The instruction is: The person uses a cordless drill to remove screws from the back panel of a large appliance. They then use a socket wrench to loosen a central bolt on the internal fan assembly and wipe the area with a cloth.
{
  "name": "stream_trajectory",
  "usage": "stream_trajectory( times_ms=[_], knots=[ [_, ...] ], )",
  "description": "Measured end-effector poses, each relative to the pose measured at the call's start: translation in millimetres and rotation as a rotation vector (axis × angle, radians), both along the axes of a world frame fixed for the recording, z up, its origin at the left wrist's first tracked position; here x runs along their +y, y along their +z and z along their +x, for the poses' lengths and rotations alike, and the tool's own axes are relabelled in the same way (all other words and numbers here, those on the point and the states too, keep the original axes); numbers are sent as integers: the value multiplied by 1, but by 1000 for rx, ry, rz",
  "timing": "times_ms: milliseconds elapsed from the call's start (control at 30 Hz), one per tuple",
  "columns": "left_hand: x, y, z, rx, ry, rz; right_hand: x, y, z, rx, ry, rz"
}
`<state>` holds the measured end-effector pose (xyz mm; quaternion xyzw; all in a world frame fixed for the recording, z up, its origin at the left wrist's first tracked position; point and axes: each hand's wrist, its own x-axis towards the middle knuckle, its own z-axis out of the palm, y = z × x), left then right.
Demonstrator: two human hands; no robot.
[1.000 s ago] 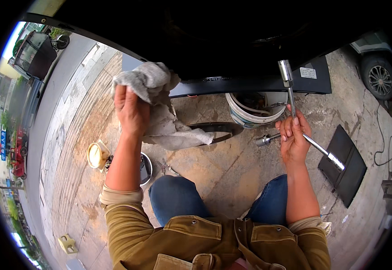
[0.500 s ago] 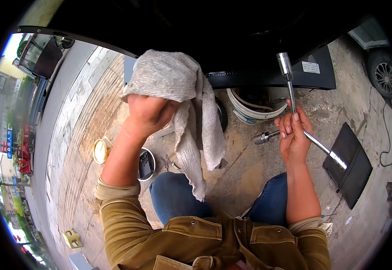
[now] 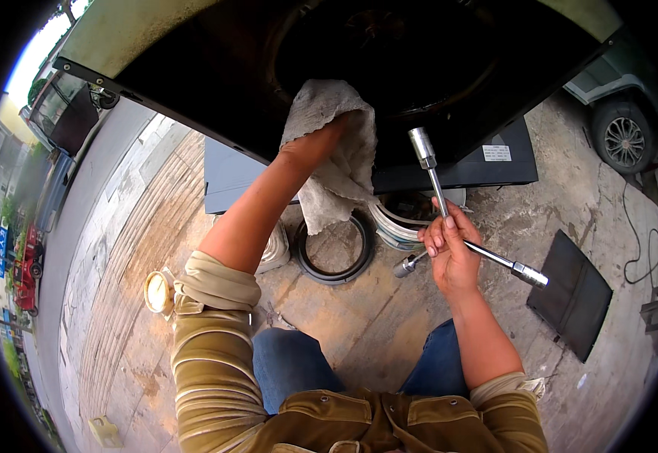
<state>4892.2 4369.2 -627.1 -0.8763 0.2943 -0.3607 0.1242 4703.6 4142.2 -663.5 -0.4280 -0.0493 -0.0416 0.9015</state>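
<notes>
A grey-white rag (image 3: 325, 106) drapes over my left hand (image 3: 338, 130), whose fingers are hidden in its folds and seem closed on it. That arm reaches up to the dark underside of a machine housing (image 3: 223, 121), beside a large round opening. My right hand (image 3: 454, 253) is wrapped round the hub of a three-way socket wrench (image 3: 437, 183). One chrome socket points up toward the housing, another to the right, and the third sticks out left of my fingers. The wrench's upper socket overlaps the dark housing in view; contact cannot be made out.
Under the housing lie a dark flat panel (image 3: 242, 170) with a white label, a white bucket (image 3: 397, 230) and a black ring (image 3: 314, 268). A small tub (image 3: 159, 292) stands left, a black sheet (image 3: 570, 294) right. A parked car (image 3: 625, 136) and a cable are further right.
My left hand has carried the rag up and right, to the housing's underside. The black ring has come into view. My right hand still holds the wrench, and the view has shifted.
</notes>
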Motion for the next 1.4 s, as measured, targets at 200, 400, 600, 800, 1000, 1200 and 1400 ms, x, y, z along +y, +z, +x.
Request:
stream_trajectory(
  times_ms=[200,400,600,800,1000,1200,1400],
  knots=[
    [5,-3,15,437,-130,-617,32,52,49,-86,97,42],
    [-2,-4,19,257,-126,-521,47,62,81,-80,-20,52],
    [3,-11,25,238,-202,-628,67,69,97,-57,-33,113],
    [5,-11,26,321,-129,-702,76,74,107,-44,-23,150],
    [-2,-3,21,638,-46,-810,73,69,111,-45,-51,144],
    [1,-19,28,440,-88,-573,62,66,99,-40,-15,115],
    [2,-11,23,257,-227,-590,34,48,80,19,124,101]
  ],
)
